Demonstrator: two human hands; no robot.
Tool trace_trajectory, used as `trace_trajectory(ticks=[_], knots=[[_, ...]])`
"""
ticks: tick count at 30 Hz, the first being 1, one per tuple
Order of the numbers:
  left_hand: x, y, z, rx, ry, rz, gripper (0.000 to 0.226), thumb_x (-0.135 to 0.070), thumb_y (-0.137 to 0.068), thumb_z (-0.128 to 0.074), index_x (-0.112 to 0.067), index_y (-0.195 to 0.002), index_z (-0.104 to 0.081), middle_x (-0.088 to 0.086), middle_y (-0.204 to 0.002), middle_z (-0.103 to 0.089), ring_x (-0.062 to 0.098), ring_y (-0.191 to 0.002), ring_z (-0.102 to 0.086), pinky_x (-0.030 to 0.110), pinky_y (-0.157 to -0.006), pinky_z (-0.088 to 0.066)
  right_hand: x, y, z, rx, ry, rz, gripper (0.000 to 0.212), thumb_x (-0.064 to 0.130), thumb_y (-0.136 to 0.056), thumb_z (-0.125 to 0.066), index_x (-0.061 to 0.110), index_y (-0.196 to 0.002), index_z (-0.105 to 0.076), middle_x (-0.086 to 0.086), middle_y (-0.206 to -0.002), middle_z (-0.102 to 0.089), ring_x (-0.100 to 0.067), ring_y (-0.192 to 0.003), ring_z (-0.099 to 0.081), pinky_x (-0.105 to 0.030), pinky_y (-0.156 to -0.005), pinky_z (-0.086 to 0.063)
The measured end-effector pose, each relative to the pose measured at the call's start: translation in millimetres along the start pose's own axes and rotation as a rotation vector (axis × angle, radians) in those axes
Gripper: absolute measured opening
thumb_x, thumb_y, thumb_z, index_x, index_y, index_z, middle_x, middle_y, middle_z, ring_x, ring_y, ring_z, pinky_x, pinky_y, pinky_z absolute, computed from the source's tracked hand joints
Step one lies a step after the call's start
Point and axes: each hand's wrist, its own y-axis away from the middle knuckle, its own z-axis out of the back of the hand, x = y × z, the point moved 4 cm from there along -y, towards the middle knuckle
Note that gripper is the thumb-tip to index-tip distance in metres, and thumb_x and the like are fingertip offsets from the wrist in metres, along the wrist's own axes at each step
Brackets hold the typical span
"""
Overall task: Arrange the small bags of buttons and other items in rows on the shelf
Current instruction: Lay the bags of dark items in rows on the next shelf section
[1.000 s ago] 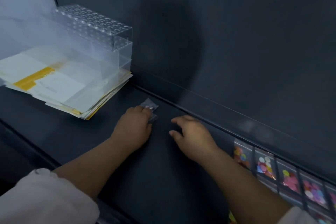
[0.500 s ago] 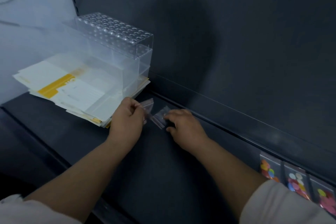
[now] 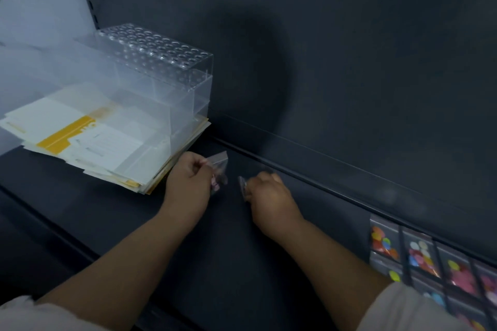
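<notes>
The left hand (image 3: 188,185) has its fingers curled, pinching a small clear bag (image 3: 220,166) just above the dark shelf (image 3: 228,263), beside a stack of papers (image 3: 88,142) under a clear plastic rack (image 3: 161,67). The right hand (image 3: 271,199), also curled, grips a second bag (image 3: 242,186), which is blurred, close by. Bags of coloured buttons (image 3: 419,252) lie in rows at the far right of the shelf.
</notes>
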Motion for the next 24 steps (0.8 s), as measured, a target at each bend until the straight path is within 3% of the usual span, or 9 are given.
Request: trace_trajectory(ticks=[2, 4, 7, 10, 13, 15, 17, 21, 24], knots=[[1.2, 2.0, -6.9, 0.030, 0.028, 0.020, 0.014, -0.001, -0.092, -0.045, -0.009, -0.082, -0.050, -0.001, -0.051, -0.059, -0.002, -0.045, -0.055, 0.020, -0.053, -0.049, -11.2, 8.5, 8.6, 0.028, -0.292, -0.195, 0.021, 0.007, -0.090, -0.050, 0.021, -0.075, -0.050, 0.001, -0.095, -0.053, -0.012, -0.089, -0.050, -0.020, -0.072, -0.040], [2.1, 4.9, -15.8, 0.053, 0.054, 0.052, 0.016, -0.001, -0.092, -0.045, -0.012, -0.080, -0.049, -0.003, -0.055, -0.063, 0.006, -0.054, -0.061, 0.027, -0.060, -0.050, -21.8, 23.4, 19.0, -0.042, -0.749, -0.402, 0.025, 0.012, -0.093, -0.051, 0.023, -0.070, -0.052, 0.006, -0.078, -0.056, -0.007, -0.071, -0.050, -0.018, -0.063, -0.040], [-0.9, 14.0, -36.9, 0.116, 0.088, 0.112, 0.015, -0.001, -0.093, -0.044, -0.011, -0.083, -0.048, 0.007, -0.068, -0.063, 0.016, -0.062, -0.059, 0.025, -0.054, -0.050, -30.2, 48.4, 32.5, -0.077, -1.460, -0.672, 0.024, 0.015, -0.094, -0.051, 0.021, -0.071, -0.053, 0.007, -0.065, -0.059, -0.006, -0.060, -0.055, -0.022, -0.067, -0.043], [-6.4, 29.4, -65.3, 0.231, 0.079, 0.149, 0.010, -0.004, -0.092, -0.044, -0.011, -0.087, -0.049, 0.013, -0.085, -0.066, 0.020, -0.074, -0.062, 0.030, -0.060, -0.054, -31.3, 74.7, 51.5, -0.057, -1.870, -0.723, 0.030, 0.044, -0.079, -0.060, 0.019, -0.065, -0.053, 0.005, -0.058, -0.055, -0.008, -0.055, -0.055, -0.025, -0.070, -0.043], [-17.5, 53.8, -92.8, 0.343, 0.071, 0.138, 0.013, -0.007, -0.092, -0.046, -0.014, -0.083, -0.051, 0.013, -0.094, -0.067, 0.027, -0.083, -0.066, 0.040, -0.070, -0.057, -35.5, 105.2, 67.9, -0.134, -1.892, -0.676, 0.023, 0.037, -0.066, -0.068, 0.017, -0.068, -0.057, 0.004, -0.061, -0.058, -0.007, -0.057, -0.054, -0.023, -0.069, -0.045], [-27.2, 74.7, -111.1, 0.427, 0.069, 0.118, 0.011, -0.006, -0.091, -0.046, -0.012, -0.084, -0.051, 0.014, -0.096, -0.067, 0.031, -0.087, -0.067, 0.039, -0.070, -0.058, -44.3, 127.4, 75.9, -0.208, -1.802, -0.685, 0.014, 0.016, -0.073, -0.070, 0.017, -0.075, -0.057, 0.005, -0.063, -0.060, -0.006, -0.057, -0.053, -0.020, -0.063, -0.045], [-33.3, 95.2, -127.2, 0.496, 0.063, 0.106, 0.011, -0.005, -0.091, -0.047, -0.011, -0.084, -0.051, 0.014, -0.096, -0.068, 0.031, -0.086, -0.066, 0.040, -0.071, -0.057, -56.8, 150.6, 83.9, -0.293, -1.674, -0.722, 0.019, 0.003, -0.082, -0.062, 0.018, -0.073, -0.055, 0.007, -0.061, -0.060, -0.005, -0.056, -0.050, -0.019, -0.057, -0.041], [-37.6, 148.3, -160.6, 0.616, 0.026, 0.103, 0.010, -0.005, -0.090, -0.049, -0.011, -0.082, -0.050, 0.018, -0.091, -0.066, 0.029, -0.078, -0.062, 0.042, -0.073, -0.056, -78.2, 213.8, 105.8, -0.412, -1.592, -0.727, 0.020, -0.001, -0.087, -0.052, 0.017, -0.080, -0.055, 0.003, -0.065, -0.063, -0.008, -0.056, -0.053, -0.023, -0.054, -0.037], [-37.3, 199.3, -183.8, 0.692, -0.027, 0.071, 0.010, -0.009, -0.091, -0.049, -0.013, -0.082, -0.050, 0.016, -0.088, -0.064, 0.028, -0.076, -0.062, 0.041, -0.071, -0.056, -91.0, 273.1, 117.7, -0.473, -1.562, -0.746, 0.020, 0.002, -0.089, -0.051, 0.015, -0.075, -0.057, -0.003, -0.071, -0.063, -0.014, -0.064, -0.056, -0.026, -0.062, -0.044]])
